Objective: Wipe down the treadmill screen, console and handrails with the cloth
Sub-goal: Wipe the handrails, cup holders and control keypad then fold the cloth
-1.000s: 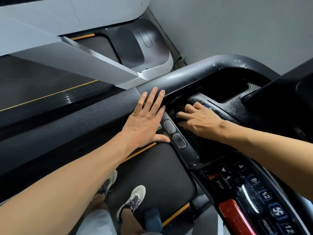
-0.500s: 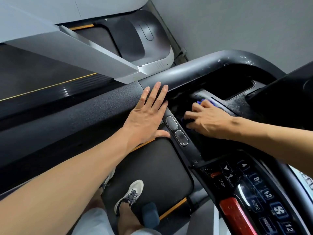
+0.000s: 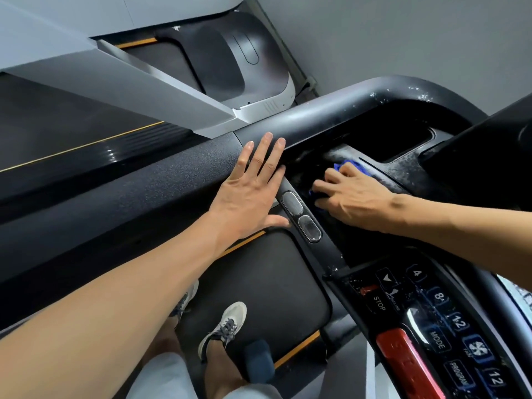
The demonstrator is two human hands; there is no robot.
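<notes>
The right hand [image 3: 352,198] presses a blue cloth [image 3: 347,166] into the console tray [image 3: 400,174], fingers bent over it; only two small patches of the fabric show, one beyond the fingertips and one under the index finger. The tray is a dark, glossy recess streaked with white residue along its far edge and ridge. Its near side is bounded by the inner grip bar [image 3: 302,217], a slim black bar carrying two oval sensor pads, so the hand works in a narrow channel between bar and ridge. A deeper black pocket [image 3: 400,139] opens beyond the cloth. The left hand [image 3: 253,191] lies flat and spread, holding nothing, on the handrail [image 3: 161,185], a broad, matte, pebbled black rail that curves into a smooth rounded tube around the console's far side; the thumb reaches toward the bar. Nearer the viewer, the button panel [image 3: 437,321] is glossy, with a STOP key, numbered keys and a red strip [image 3: 408,367]. Below, two sneakers [image 3: 223,326] stand on the belt [image 3: 276,283]. Compared with half a second before, the right hand has slid farther along the tray and more cloth shows; the left hand is unmoved.
</notes>
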